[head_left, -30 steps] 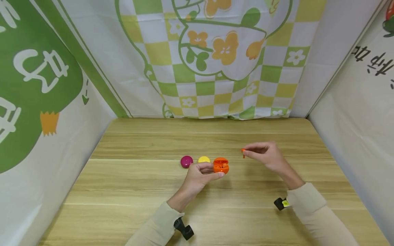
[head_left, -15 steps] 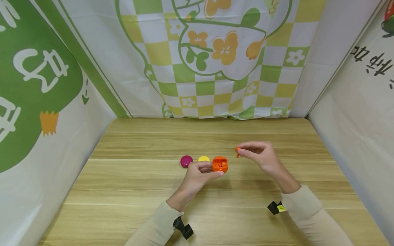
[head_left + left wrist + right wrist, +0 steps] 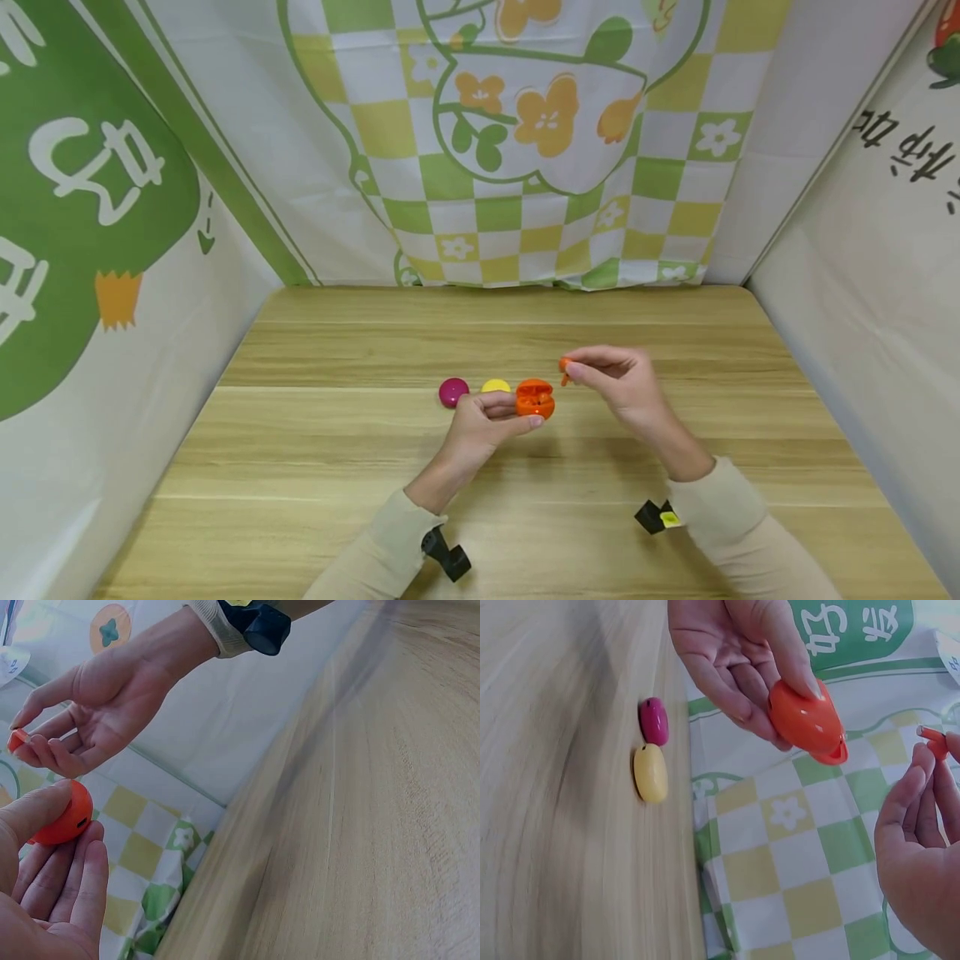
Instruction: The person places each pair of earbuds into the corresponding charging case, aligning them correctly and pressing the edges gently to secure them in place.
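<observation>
My left hand (image 3: pixel 476 433) grips an orange earbud case (image 3: pixel 535 407) with its lid raised, thumb along the near side and fingers beneath. An orange piece, seemingly an earbud, shows inside the case. Just right of the case and a little above it, my right hand (image 3: pixel 626 387) pinches an orange earbud (image 3: pixel 565 364) between thumb and fingers, its stem pointing down. In the left wrist view the case (image 3: pixel 71 817) shows its rounded outside with a small dark port. The right wrist view shows the earbud (image 3: pixel 932 739) apart from the case (image 3: pixel 806 716).
A magenta round case (image 3: pixel 453 392) and a yellow round case (image 3: pixel 496 387) lie side by side on the wooden table (image 3: pixel 360 342), behind my left hand, which partly hides the yellow one. A patterned cloth (image 3: pixel 502 217) hangs at the table's back edge.
My right hand has moved left with the earbud, bringing it close to the open case. My left hand and the case have shifted only slightly.
</observation>
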A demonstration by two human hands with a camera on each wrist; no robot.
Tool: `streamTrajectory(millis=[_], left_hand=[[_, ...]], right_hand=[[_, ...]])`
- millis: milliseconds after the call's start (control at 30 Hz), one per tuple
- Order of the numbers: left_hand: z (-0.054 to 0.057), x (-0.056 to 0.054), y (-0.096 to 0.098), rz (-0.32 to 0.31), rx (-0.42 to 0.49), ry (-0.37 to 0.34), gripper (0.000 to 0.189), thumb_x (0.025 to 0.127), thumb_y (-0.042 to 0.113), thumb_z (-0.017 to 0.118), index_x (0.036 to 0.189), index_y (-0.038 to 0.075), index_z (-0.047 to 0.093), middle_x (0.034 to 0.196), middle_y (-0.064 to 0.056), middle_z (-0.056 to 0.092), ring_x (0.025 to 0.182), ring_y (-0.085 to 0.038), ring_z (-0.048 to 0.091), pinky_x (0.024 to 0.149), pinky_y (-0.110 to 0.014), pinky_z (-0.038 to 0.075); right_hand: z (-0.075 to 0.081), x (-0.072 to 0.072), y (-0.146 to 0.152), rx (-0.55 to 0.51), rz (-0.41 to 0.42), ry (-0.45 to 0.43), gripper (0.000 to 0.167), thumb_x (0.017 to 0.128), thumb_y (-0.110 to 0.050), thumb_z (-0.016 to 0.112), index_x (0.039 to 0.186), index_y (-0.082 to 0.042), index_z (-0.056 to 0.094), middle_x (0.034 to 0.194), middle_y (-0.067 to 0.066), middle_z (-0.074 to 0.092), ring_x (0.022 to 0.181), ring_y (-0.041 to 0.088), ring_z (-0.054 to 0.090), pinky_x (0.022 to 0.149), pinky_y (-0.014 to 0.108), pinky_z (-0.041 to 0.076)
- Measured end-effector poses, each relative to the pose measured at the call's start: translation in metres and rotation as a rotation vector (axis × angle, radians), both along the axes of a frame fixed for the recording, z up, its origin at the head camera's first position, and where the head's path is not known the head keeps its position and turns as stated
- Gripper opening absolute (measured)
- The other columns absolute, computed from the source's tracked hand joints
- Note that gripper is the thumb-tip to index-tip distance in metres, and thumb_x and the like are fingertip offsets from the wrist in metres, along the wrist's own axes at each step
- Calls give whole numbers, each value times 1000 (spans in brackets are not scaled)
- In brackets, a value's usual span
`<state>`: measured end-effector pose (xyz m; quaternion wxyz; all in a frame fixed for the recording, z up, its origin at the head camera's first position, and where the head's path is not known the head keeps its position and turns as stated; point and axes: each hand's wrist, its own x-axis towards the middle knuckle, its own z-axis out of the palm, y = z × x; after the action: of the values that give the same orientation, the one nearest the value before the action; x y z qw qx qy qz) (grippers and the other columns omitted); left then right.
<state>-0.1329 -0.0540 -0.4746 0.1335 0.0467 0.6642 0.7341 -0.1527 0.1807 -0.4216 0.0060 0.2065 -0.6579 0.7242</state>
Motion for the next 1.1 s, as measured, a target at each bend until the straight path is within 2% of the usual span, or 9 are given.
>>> streamTrajectory(millis=[133,300,433,633,867,1100], left_hand=[[0,0,0,-1,8,4,37,84,12,90,117,0,77,115,-14,81,104,-21,79,89,-29,65],[-1,-1,-1,-8,14,8,37,85,12,89,118,-1,77,116,-14,81,105,-22,79,91,-30,65],[-1,-2,-1,-8,17,13,38,86,12,89,120,0,77,118,-15,80,107,-23,79,92,-30,64],[-1,-2,-2,-9,20,10,38,87,12,88,121,-1,76,119,-16,80,108,-24,79,94,-30,64],[-1,-2,-2,-16,27,19,38,87,12,88,121,-2,76,118,-16,80,107,-23,79,94,-30,64],[1,-1,-3,-10,27,21,38,86,13,90,119,1,77,117,-14,81,107,-23,79,94,-30,64]], right_hand=[[-2,3,-6,4,-22,23,15,96,3,74,108,-1,81,101,-7,83,89,7,77,83,24,64],[-4,9,-14,81,-59,84,18,94,2,77,109,10,77,102,-7,82,88,9,76,78,22,64],[-6,13,-23,130,-81,114,17,93,-2,79,109,5,79,102,-1,82,89,12,75,76,23,64],[-7,18,-33,193,-101,175,13,92,-2,81,105,-4,82,103,12,80,87,15,69,69,24,58],[-8,21,-37,253,-136,195,13,91,-7,83,103,-12,84,104,6,81,92,16,70,80,27,59],[-10,23,-40,269,-171,214,13,92,-7,82,104,-13,84,103,7,82,91,15,68,80,24,57]])
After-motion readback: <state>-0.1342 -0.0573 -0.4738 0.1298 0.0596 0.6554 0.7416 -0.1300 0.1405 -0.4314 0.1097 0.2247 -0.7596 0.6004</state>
